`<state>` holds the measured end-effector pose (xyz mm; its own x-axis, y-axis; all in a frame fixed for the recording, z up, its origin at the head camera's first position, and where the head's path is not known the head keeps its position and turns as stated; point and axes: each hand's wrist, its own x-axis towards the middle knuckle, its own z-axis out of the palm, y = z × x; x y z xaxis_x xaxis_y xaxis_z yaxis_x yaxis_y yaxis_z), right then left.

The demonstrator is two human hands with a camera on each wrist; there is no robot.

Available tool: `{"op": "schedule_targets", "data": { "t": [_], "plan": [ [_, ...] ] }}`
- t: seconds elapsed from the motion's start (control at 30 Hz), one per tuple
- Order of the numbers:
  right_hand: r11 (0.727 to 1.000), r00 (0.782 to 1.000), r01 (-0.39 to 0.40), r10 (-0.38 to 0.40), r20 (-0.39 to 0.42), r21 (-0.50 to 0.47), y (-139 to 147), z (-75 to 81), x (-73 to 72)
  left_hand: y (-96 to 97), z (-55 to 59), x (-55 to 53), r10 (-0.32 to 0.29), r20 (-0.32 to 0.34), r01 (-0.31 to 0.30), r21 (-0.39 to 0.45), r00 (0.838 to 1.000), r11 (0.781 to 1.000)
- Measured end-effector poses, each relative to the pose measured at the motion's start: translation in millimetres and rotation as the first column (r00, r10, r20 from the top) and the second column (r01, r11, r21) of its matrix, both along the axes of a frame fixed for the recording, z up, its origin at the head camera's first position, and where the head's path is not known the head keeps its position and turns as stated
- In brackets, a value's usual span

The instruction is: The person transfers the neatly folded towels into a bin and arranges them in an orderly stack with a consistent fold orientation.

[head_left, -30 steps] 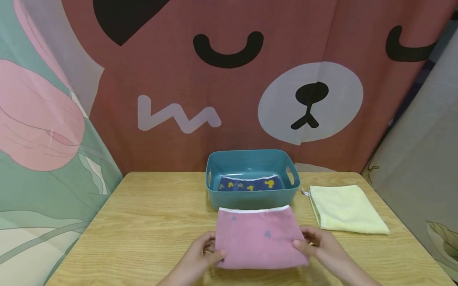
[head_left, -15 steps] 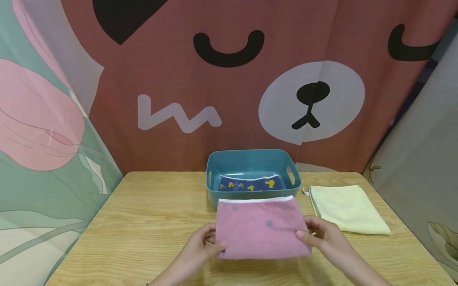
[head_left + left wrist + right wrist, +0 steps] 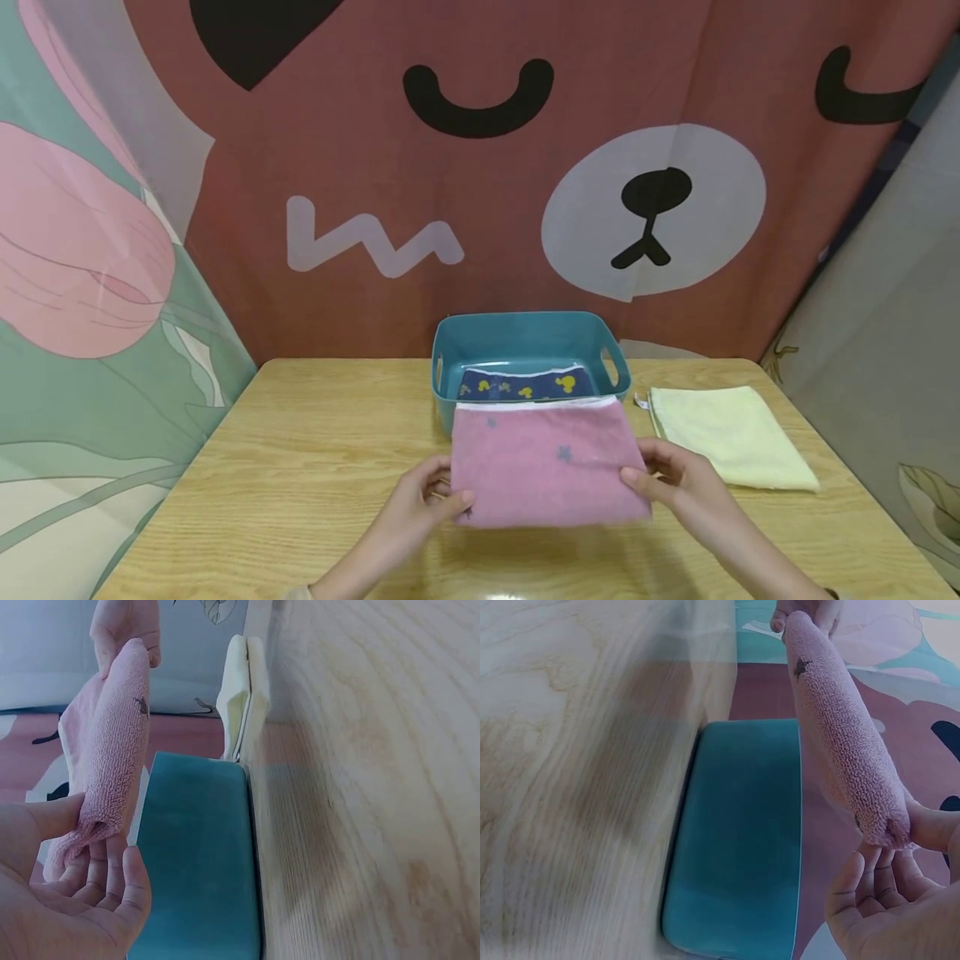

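Observation:
A folded pink towel (image 3: pixel 543 467) with small grey marks and a white edge is held up off the table between both hands. My left hand (image 3: pixel 420 500) pinches its left near corner, thumb on top and fingers beneath. On the other side my right hand (image 3: pixel 678 479) pinches the right edge in the same way. The towel's far edge overlaps the front of a teal basket (image 3: pixel 525 333) in the head view. Inside that basket lies a dark blue cloth (image 3: pixel 525 385) with yellow figures. Both wrist views show the towel's thick folded edge above table height.
A folded pale yellow towel (image 3: pixel 731 437) with a small white tag lies on the wooden table (image 3: pixel 322 442), right of the basket. Behind the table hangs a curtain (image 3: pixel 360 317) with a bear print, and more printed cloth flanks both sides.
Both hands have raised the pink towel and carried it forward, so its far edge now covers part of the basket's front wall. The basket and yellow towel have stayed in place.

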<state>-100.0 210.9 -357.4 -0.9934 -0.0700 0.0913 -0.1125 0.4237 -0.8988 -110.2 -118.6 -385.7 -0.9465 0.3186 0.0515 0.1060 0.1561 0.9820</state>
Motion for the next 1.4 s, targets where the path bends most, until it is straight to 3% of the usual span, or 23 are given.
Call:
{"op": "schedule_targets", "data": {
  "t": [0.5,0.9,1.17,1.4],
  "plan": [
    [0.997,0.999,0.039,-0.04,-0.01,-0.063,-0.5,10.7,-9.2,1.9,12.6,-18.1,0.068,-0.11,-0.077,-0.08,0.992,0.994],
    [0.995,0.995,0.096,-0.096,-0.021,-0.014,2.6,17.4,-26.4,12.3,21.0,-35.0,0.122,-0.154,-0.125,-0.016,0.981,0.992],
    [0.988,0.989,0.145,-0.145,0.002,-0.048,3.0,18.1,-35.9,20.7,24.1,-50.1,0.173,-0.167,-0.167,0.051,0.971,0.985],
    [0.985,0.989,0.146,-0.147,-0.001,-0.089,4.1,16.0,-45.9,23.1,28.1,-53.9,0.192,-0.176,-0.186,0.05,0.965,0.981]
  ]
}}
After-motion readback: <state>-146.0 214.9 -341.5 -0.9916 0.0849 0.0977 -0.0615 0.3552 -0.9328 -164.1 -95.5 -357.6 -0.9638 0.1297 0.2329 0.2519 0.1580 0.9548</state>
